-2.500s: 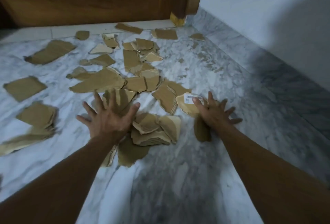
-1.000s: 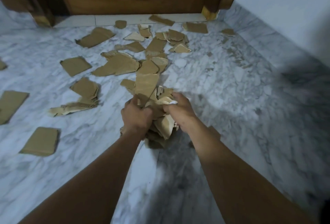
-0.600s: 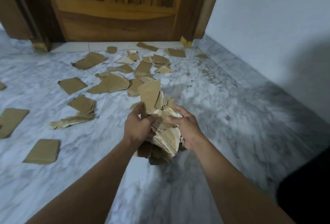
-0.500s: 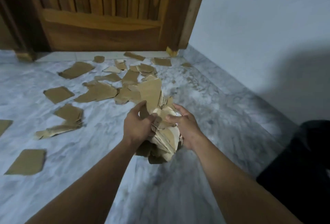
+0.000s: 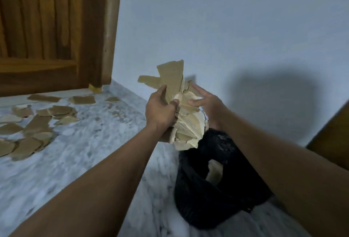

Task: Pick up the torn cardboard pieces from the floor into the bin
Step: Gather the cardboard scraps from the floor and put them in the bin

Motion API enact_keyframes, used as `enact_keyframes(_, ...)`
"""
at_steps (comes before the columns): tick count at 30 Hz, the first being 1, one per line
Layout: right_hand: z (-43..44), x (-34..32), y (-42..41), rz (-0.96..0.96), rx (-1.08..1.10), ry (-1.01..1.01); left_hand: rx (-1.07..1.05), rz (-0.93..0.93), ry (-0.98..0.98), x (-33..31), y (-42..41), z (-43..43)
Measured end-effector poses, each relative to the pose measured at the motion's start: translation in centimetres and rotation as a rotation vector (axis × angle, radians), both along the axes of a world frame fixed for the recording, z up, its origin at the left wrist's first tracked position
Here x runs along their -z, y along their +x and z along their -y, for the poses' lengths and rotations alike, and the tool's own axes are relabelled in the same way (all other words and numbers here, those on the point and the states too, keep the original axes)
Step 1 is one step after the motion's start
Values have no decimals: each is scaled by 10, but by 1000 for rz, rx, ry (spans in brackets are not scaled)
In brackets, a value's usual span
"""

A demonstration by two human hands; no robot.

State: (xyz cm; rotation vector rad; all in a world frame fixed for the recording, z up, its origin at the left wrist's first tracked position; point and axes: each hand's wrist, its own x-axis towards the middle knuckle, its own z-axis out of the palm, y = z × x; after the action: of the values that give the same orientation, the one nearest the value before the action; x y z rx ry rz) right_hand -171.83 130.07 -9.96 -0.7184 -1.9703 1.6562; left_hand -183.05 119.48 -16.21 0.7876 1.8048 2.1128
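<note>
The step in hand is the carry-and-drop: a bundle of torn cardboard pieces [image 5: 182, 115] is held in the air between both hands, just above the far edge of the black bin [image 5: 196, 199], which stands below the right wrist. The left hand [image 5: 162, 109] has its fingers and thumb curled round the bundle's left side. The right hand [image 5: 208, 107] is flat against the other side, fingers straight and spread, pressing rather than gripping. The bundle is a thick, fanned stack, pale on its torn edges, with one long brown strip sticking up above the fingers. The bin's rim is dark and blurred, so whether the stack hangs fully over the mouth is hard to say. A pale scrap [image 5: 214, 172] seems to lie inside. The next move likely calls for bringing the bundle nearer over the opening, then parting the hands. Many loose pieces [image 5: 34, 123] lie on the marble floor [image 5: 90, 151], well left of the left hand.
</note>
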Motion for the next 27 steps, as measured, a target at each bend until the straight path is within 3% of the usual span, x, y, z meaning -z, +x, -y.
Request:
enact_keyframes(5, -60, 20, 89, -182, 200, -143, 139, -50, -6, -4, 79, -74)
enact_keyframes(9, -82, 56, 139, -205, 289, -246, 219, -36, -73, 29, 122, -107)
enact_keyframes(13, -91, 81, 164, -117, 387, -233, 280, -44, -157, 56, 142, -114)
enact_keyframes(18, -92, 83, 181, 169, 532, -125, 485, -311, -556, 59, 124, -99)
enact_keyframes(21, -88, 77, 175, 211, 606, -45, 381, -555, -693, 52, 108, -77)
enact_keyframes(27, -54, 67, 92, 236, 441, 246, 62, -683, -505, 72, 69, -16)
